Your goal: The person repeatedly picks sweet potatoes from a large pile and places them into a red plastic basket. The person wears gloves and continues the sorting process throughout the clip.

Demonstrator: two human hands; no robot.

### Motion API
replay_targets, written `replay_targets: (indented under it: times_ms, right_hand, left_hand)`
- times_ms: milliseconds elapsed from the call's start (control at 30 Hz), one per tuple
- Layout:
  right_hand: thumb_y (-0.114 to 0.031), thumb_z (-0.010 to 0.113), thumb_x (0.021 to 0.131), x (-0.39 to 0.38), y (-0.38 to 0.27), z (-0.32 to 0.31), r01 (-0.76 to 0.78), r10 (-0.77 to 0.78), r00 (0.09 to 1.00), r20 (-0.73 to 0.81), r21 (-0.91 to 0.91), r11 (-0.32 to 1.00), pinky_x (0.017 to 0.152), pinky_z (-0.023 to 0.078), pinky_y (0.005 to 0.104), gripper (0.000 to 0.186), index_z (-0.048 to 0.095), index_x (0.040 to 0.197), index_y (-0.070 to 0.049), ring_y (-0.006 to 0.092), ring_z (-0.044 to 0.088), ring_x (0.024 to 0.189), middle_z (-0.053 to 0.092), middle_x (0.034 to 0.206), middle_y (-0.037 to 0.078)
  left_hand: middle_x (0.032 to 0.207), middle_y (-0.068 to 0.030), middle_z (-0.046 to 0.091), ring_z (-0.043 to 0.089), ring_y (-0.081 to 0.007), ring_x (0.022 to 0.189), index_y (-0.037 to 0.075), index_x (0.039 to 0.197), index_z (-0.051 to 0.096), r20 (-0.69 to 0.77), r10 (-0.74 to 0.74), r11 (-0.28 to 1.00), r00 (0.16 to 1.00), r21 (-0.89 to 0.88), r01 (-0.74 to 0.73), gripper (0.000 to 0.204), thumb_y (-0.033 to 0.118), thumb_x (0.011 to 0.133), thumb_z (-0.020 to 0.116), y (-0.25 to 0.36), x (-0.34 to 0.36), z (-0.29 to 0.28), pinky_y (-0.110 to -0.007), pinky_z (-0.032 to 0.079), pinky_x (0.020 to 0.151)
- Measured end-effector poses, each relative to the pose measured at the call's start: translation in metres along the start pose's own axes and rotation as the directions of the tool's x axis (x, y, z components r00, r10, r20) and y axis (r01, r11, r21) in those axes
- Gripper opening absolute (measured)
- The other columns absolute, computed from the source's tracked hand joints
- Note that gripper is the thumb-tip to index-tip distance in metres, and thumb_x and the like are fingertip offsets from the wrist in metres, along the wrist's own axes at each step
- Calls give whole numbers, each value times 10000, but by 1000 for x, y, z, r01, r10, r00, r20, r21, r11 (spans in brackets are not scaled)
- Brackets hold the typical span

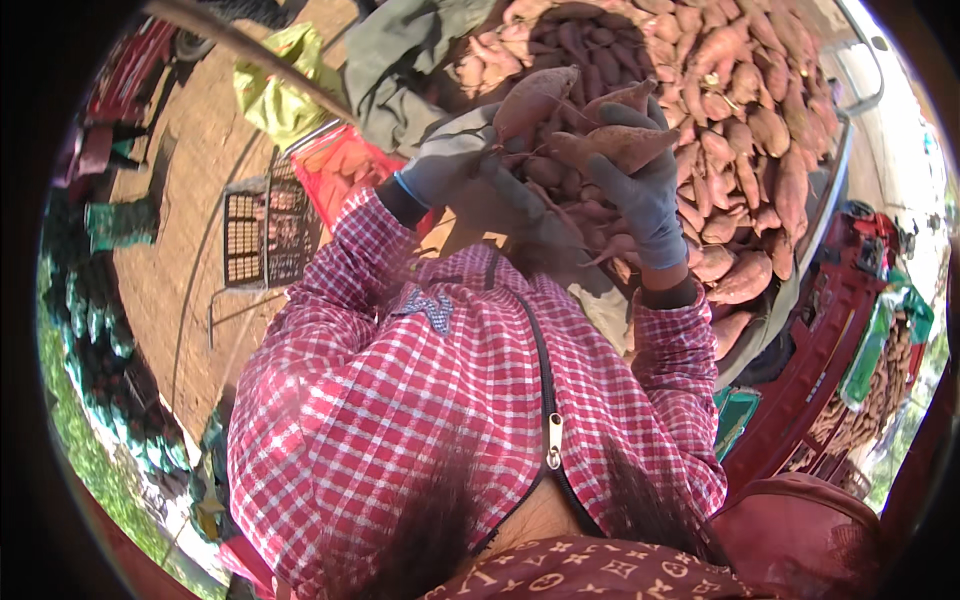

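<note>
Both my hands wear grey gloves and are raised in front of the heap of sweet potatoes (pixel 720 150). Closed round one plump sweet potato (pixel 533 102) is my left hand (pixel 450 155), its fingers partly hidden. My right hand (pixel 645 205) grips two sweet potatoes together: the nearer one (pixel 625 149) lies across the fingers, and another (pixel 618 100) shows just beyond it. Thin root ends stick out from some of them. Below and between my hands, more sweet potatoes (pixel 590 215) lie in shadow.
Left of the heap stand a black plastic crate (pixel 245 235) and a red mesh bag (pixel 345 170) with sweet potatoes. Beyond are a yellow-green sack (pixel 285 90), a grey-green cloth (pixel 400 60) and a pole (pixel 250 55). A red vehicle (pixel 800 400) is at the right.
</note>
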State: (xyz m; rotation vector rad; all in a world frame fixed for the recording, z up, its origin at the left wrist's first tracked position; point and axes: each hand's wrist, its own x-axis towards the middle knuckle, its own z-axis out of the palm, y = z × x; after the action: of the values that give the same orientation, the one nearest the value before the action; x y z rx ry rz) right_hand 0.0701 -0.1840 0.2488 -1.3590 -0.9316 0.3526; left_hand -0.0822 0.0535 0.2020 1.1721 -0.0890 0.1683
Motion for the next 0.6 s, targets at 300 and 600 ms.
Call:
replay_targets:
  times_ms: [300, 600]
  right_hand:
    - [-553, 809, 794, 31, 117, 226, 64, 45, 879, 474, -210, 976, 1014, 521, 426, 656, 697, 1164, -23, 396, 649, 1171, 685, 1216, 241]
    - [-476, 701, 867, -37, 125, 142, -82, 303, 844, 443, -451, 889, 1042, 508, 471, 579, 681, 1308, -102, 395, 644, 1225, 679, 1298, 197]
  left_hand:
    - [1315, -126, 653, 671, -243, 1025, 37, 1427, 542, -484, -321, 920, 814, -364, 146, 419, 52, 1008, 534, -37, -195, -177, -358, 556, 925]
    - [1294, -10, 647, 629, -182, 1145, 177, 1505, 555, -742, -392, 674, 544, 170, 719, 574, 401, 991, 681, -155, -262, -237, -353, 489, 895]
